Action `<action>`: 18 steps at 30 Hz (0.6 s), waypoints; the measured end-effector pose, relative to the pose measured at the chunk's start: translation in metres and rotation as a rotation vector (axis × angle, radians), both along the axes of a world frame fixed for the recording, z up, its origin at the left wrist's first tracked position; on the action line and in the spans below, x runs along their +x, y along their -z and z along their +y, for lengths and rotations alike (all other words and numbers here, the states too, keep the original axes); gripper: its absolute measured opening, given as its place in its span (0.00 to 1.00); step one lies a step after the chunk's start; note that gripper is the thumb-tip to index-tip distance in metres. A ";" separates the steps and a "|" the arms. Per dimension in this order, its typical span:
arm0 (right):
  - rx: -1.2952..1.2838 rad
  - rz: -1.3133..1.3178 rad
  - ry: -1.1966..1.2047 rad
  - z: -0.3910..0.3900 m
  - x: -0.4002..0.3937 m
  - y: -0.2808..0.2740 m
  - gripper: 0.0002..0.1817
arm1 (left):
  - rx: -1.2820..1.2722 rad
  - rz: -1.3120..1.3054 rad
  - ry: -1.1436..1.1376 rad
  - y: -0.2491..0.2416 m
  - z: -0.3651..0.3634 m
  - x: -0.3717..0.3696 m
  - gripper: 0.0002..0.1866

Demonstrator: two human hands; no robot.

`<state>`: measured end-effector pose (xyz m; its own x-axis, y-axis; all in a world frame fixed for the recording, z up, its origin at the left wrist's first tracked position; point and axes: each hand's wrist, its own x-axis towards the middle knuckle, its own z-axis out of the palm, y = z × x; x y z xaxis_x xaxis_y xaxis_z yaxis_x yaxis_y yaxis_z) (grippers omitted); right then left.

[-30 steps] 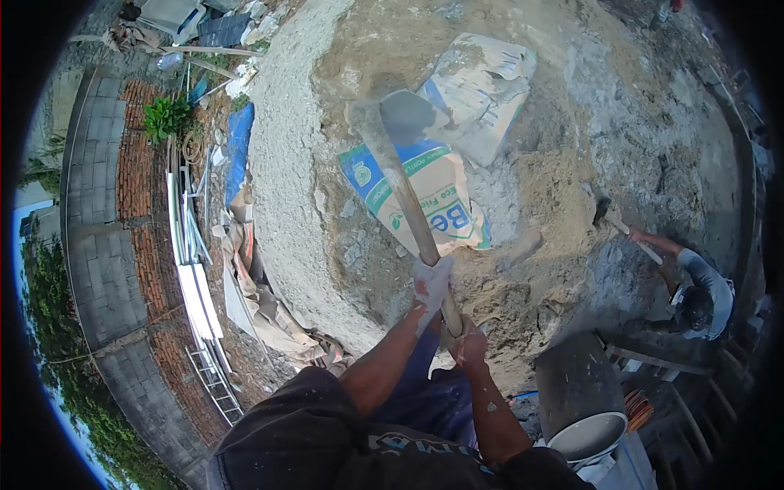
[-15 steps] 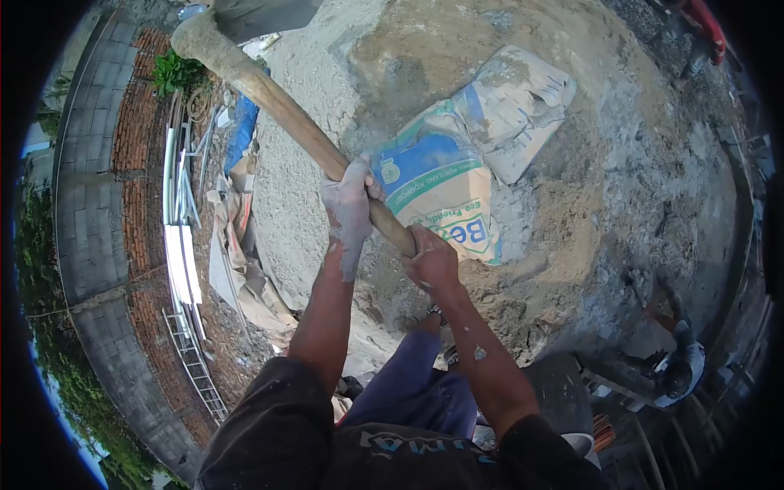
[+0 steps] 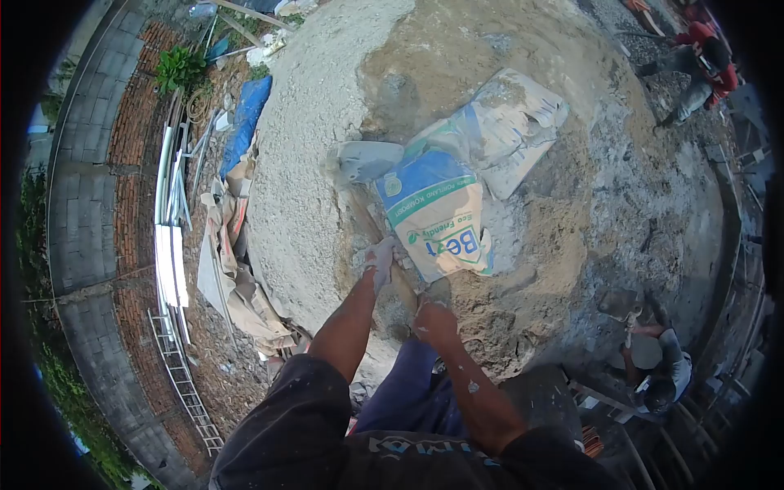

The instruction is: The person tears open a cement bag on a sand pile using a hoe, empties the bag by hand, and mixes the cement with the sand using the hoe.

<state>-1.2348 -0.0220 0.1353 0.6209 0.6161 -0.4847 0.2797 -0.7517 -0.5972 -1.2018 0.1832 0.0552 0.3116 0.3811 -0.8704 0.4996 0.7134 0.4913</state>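
Both my hands grip the wooden handle of a hoe (image 3: 371, 211). My left hand (image 3: 380, 261), coated in pale grey, is closed round the middle of the handle. Nearer my body, my right hand (image 3: 435, 321) is closed round its lower end. The hoe's broad grey blade (image 3: 369, 161) is down at the grey mix, close beside the upper left of a cement bag (image 3: 437, 200). That bag, blue, green and cream with printed lettering, lies flat on the heap. Against its upper right lies another crumpled, dusty bag (image 3: 518, 122).
A mound of sand and grey powder (image 3: 310, 139) spreads around the bags. Leftward are metal lengths (image 3: 170, 265), a ladder (image 3: 184, 380), torn sacks (image 3: 237, 278) and a brick wall (image 3: 131, 245). One person (image 3: 674, 367) works at lower right; another, in red (image 3: 719, 77), at upper right.
The hoe has swung down from a raised position at upper left to the mix beside the bag. Both hands have lowered with it, toward my body. The person in red shows more fully.
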 end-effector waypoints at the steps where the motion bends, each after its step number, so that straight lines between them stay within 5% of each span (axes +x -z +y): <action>1: -0.095 0.037 0.006 0.003 -0.004 -0.015 0.10 | 0.000 0.025 -0.026 -0.004 -0.004 -0.011 0.05; 11: -0.165 0.060 -0.053 -0.010 0.026 -0.006 0.22 | 0.052 -0.023 -0.134 -0.012 -0.021 0.006 0.09; 15: 0.195 -0.165 0.035 0.006 0.039 0.007 0.22 | 0.208 -0.147 -0.263 -0.107 -0.006 0.027 0.08; 18: 0.398 -0.265 0.009 0.076 0.093 -0.029 0.21 | 0.394 -0.506 -0.381 -0.206 0.035 0.056 0.10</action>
<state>-1.1419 0.0535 0.1639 0.6975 0.7156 -0.0365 0.4554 -0.4821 -0.7484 -1.1456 0.2182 0.2616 0.4217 0.7967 -0.4328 -0.1019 0.5160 0.8505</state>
